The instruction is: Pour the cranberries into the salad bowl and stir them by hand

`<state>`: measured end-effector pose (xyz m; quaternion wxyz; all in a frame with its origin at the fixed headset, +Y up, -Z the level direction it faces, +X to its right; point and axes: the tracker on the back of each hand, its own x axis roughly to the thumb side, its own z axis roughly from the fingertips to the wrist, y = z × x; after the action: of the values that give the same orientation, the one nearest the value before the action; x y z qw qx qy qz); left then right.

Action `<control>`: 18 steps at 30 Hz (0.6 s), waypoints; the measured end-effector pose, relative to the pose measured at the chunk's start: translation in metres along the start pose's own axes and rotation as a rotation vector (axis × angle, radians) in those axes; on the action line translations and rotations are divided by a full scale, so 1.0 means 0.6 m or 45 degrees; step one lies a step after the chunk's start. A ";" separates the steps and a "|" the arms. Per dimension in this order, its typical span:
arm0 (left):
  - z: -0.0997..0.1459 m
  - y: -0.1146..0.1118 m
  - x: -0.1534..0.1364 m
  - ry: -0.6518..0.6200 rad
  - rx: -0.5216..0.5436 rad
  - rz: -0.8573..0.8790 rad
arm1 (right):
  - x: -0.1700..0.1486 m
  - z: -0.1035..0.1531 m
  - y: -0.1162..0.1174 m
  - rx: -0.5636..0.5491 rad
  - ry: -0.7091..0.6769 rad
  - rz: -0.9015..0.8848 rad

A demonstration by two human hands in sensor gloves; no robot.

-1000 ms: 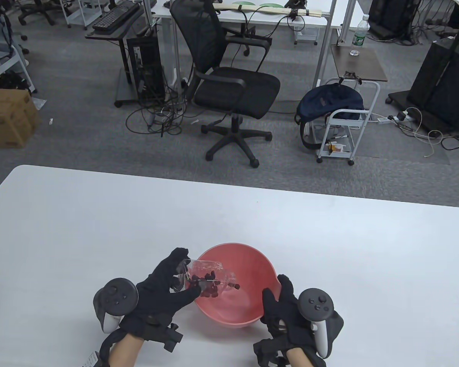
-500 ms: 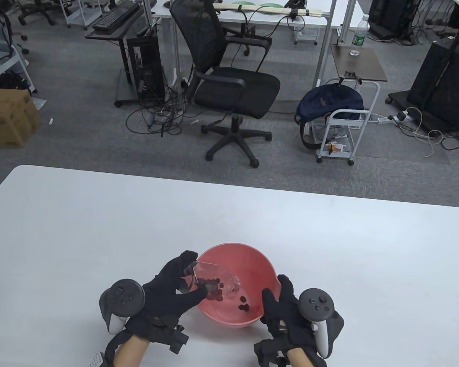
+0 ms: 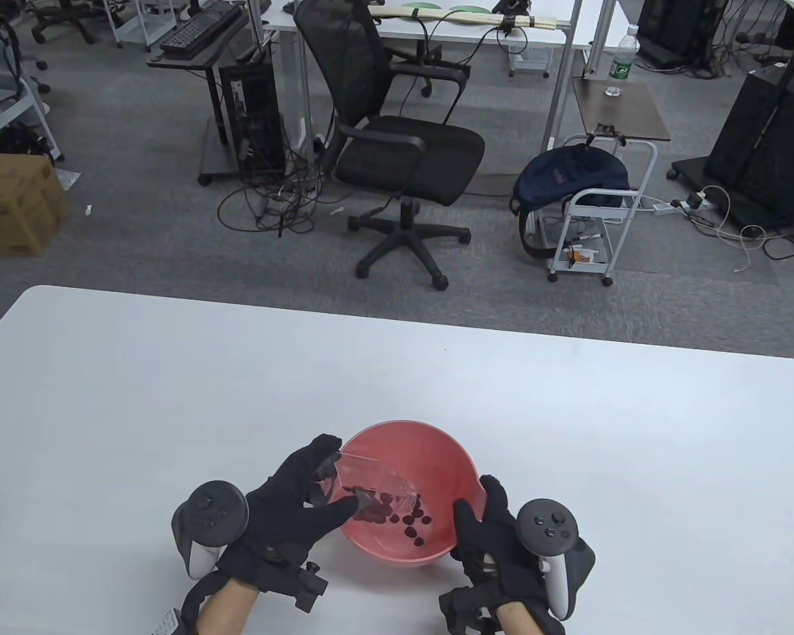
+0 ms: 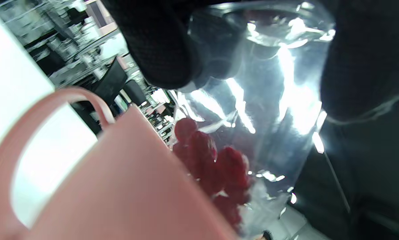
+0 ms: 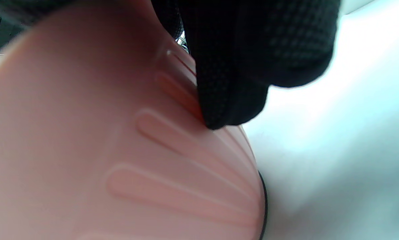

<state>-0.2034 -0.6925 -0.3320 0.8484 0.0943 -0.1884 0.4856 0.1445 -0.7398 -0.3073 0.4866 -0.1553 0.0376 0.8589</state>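
Note:
A pink salad bowl [image 3: 437,456] stands on the white table near its front edge. My left hand [image 3: 298,493] grips a clear plastic cup [image 3: 364,473], tipped mouth-down over the bowl's left rim. Dark red cranberries [image 3: 410,519] lie on the bowl's bottom, and a few cling inside the cup [image 4: 253,110] as cranberries [image 4: 213,163] in the left wrist view. My right hand [image 3: 489,529] holds the bowl's right rim, thumb inside, fingers on the ribbed outer wall [image 5: 172,160]; one fingertip [image 5: 226,110] presses it.
The white table [image 3: 172,383] stretches wide to the left, right and back of the bowl. Beyond its far edge stand an office chair [image 3: 397,152], a small white cart [image 3: 595,218] with a backpack, and desks.
The cup has tipped steeper over the bowl and most cranberries have dropped from it onto the bowl's bottom. The right hand has stayed on the rim.

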 end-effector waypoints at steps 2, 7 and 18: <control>0.002 -0.007 -0.006 0.073 -0.003 0.227 | 0.000 0.000 0.000 0.000 -0.001 0.001; 0.002 -0.004 0.003 0.019 -0.025 0.086 | 0.000 0.000 0.000 0.001 -0.001 0.002; -0.001 -0.001 -0.003 -0.017 -0.044 0.019 | 0.000 0.000 0.000 0.003 -0.003 0.003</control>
<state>-0.2037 -0.6939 -0.3331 0.8450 0.0814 -0.2030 0.4881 0.1445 -0.7397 -0.3073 0.4858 -0.1535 0.0381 0.8596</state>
